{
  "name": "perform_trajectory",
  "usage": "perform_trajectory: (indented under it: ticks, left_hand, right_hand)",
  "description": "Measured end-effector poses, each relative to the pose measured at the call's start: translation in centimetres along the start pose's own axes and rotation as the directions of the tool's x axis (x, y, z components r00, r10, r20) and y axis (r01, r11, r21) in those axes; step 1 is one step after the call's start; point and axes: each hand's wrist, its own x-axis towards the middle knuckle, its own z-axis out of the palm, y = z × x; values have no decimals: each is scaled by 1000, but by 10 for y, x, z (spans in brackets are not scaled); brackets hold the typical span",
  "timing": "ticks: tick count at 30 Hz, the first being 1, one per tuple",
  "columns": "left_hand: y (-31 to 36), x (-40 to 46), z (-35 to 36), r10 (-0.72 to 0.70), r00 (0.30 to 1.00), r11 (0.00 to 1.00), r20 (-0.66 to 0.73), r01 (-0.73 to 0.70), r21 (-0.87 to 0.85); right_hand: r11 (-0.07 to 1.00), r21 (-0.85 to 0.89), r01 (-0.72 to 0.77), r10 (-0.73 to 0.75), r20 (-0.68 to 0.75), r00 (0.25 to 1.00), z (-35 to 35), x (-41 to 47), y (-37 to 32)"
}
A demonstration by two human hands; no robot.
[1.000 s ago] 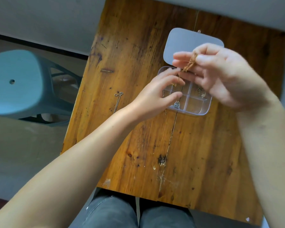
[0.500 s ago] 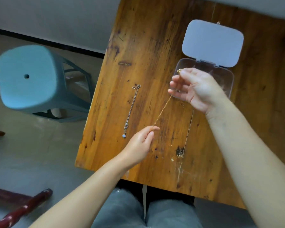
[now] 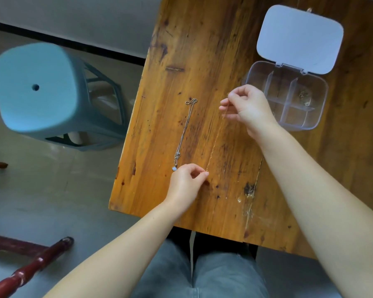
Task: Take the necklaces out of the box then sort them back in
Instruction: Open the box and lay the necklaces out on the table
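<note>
Head view: both hands pinch a gold chain (image 3: 215, 138) taut, left hand (image 3: 186, 182) near end, right hand (image 3: 249, 107) far end, parallel w/ silver necklace (image 3: 184, 134) on surface (image 3: 224, 50).

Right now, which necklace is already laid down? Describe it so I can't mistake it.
Start at the wooden table and go to its left edge, near the blue stool. The silver necklace lies there in a straight line, untouched. Unlike the thin gold chain stretched between both hands beside it, it carries a small pale pendant at its near end.
</note>
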Motion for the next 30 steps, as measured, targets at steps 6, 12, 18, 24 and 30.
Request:
perform_trajectory:
  ticks: [6, 12, 18, 24, 30]
  left_hand:
    - [-2, -2, 15, 364, 931, 816, -31, -303, 493]
    - [-16, 0, 20, 370, 928, 738, -47, -263, 622]
    - [-13, -1, 22, 333, 942, 744, -32, -242, 623]
    - [62, 29, 38, 585, 811, 634, -22, -440, 637]
    - [130, 76, 49, 637, 769, 524, 48, -478, 705]
  right_hand:
    - [919, -360, 161, -143, 75, 987, 26, 8, 7]
    - [780, -545, 308, -267, 156, 951, 29, 8, 9]
    - [889, -347, 299, -318, 4, 948, -45, 3, -6]
    - [541, -841, 7, -74, -40, 996, -157, 39, 9]
    - [117, -964, 237, 44, 243, 969, -165, 64, 22]
